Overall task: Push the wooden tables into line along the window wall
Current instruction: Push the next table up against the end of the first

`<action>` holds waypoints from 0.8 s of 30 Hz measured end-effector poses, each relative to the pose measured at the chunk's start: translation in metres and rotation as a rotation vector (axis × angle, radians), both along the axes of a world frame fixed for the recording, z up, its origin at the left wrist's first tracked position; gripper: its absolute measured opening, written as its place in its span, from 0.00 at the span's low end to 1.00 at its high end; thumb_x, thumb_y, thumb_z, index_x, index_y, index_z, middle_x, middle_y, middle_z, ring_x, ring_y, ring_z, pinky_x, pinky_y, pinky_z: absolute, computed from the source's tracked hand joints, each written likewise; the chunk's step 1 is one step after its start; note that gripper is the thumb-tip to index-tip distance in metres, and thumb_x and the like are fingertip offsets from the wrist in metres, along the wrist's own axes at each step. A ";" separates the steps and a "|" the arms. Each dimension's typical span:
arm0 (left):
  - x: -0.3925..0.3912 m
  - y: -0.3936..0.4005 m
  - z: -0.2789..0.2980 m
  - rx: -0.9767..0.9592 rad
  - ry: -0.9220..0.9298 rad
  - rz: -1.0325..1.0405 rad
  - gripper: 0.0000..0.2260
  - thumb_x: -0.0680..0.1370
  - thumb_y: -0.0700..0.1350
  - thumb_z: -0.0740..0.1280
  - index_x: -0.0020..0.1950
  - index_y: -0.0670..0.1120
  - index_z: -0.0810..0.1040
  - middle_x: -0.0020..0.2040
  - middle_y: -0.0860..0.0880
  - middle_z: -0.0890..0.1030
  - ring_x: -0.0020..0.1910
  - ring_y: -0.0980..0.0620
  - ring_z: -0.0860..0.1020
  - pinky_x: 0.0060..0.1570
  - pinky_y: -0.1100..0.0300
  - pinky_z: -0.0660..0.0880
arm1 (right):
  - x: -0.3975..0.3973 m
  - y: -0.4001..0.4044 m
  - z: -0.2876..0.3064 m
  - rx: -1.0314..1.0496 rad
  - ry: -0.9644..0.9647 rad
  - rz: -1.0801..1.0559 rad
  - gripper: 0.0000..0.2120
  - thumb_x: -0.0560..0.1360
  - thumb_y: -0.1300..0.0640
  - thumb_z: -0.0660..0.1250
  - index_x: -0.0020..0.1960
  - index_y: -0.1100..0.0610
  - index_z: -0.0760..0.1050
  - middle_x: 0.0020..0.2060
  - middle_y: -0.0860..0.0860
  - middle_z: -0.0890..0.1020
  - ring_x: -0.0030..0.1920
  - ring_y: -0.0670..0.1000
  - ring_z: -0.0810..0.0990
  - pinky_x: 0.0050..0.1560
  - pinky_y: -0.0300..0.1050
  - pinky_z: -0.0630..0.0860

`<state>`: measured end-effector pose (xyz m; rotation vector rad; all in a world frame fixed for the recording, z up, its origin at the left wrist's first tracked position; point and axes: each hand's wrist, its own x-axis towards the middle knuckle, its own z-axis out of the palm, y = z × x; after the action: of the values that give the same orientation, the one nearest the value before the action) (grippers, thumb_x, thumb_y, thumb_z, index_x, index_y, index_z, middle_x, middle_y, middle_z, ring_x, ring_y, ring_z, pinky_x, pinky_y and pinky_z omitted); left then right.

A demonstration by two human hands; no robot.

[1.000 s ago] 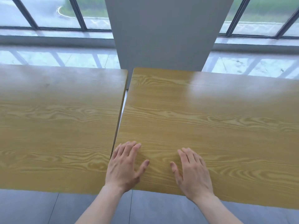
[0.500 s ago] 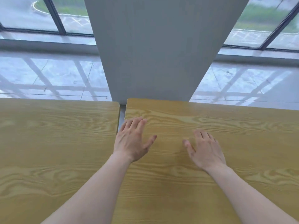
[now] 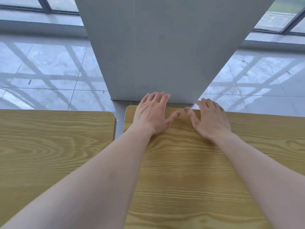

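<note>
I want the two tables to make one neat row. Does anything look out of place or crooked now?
Yes. The right table sits a little farther toward the pillar than the left table, so their far edges do not line up. A gap of bare floor also shows between them. Both hands, left and right, lie at the right table's far edge.

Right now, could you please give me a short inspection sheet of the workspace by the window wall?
Surface: two wood-grain tabletops, bare.
Job's things: left table and right table stand side by side with a narrow gap between; the right table's far edge sits slightly further forward, close to the grey pillar.
Clutter: nothing seen.
Hands: left hand and right hand lie flat, fingers spread, at the right table's far edge.
Cables: nothing seen.
Surroundings: glossy tiled floor, windows behind.
</note>
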<state>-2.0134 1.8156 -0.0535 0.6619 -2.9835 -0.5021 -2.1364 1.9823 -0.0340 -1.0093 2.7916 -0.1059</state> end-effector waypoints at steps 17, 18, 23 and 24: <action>0.010 -0.004 -0.013 -0.037 -0.047 -0.018 0.28 0.79 0.72 0.50 0.56 0.51 0.75 0.51 0.51 0.82 0.56 0.48 0.78 0.57 0.51 0.66 | 0.016 -0.005 -0.022 0.039 0.170 -0.004 0.37 0.78 0.30 0.43 0.57 0.59 0.75 0.52 0.56 0.80 0.56 0.60 0.74 0.65 0.56 0.66; 0.013 -0.004 -0.013 -0.031 -0.046 -0.020 0.28 0.79 0.72 0.50 0.56 0.51 0.76 0.51 0.51 0.82 0.55 0.48 0.78 0.57 0.51 0.66 | 0.019 -0.006 -0.022 0.046 0.171 0.000 0.36 0.78 0.31 0.43 0.56 0.59 0.75 0.51 0.56 0.80 0.55 0.60 0.74 0.65 0.56 0.66; 0.025 -0.007 -0.011 -0.034 -0.030 0.006 0.27 0.79 0.72 0.50 0.53 0.51 0.74 0.48 0.51 0.81 0.53 0.47 0.77 0.55 0.52 0.65 | 0.031 -0.016 -0.017 0.089 0.168 0.007 0.32 0.81 0.34 0.47 0.53 0.60 0.74 0.50 0.58 0.79 0.53 0.61 0.74 0.63 0.57 0.66; 0.028 -0.007 -0.011 -0.035 -0.026 0.013 0.25 0.79 0.72 0.50 0.51 0.52 0.71 0.47 0.51 0.80 0.52 0.47 0.77 0.55 0.52 0.65 | 0.033 -0.018 -0.017 0.093 0.166 0.011 0.31 0.81 0.34 0.48 0.52 0.60 0.74 0.49 0.58 0.80 0.53 0.62 0.74 0.63 0.57 0.66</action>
<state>-1.9857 1.8086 -0.0643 0.6901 -3.0027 -0.4435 -2.1033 1.9645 -0.0509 -1.0561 2.9065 0.1140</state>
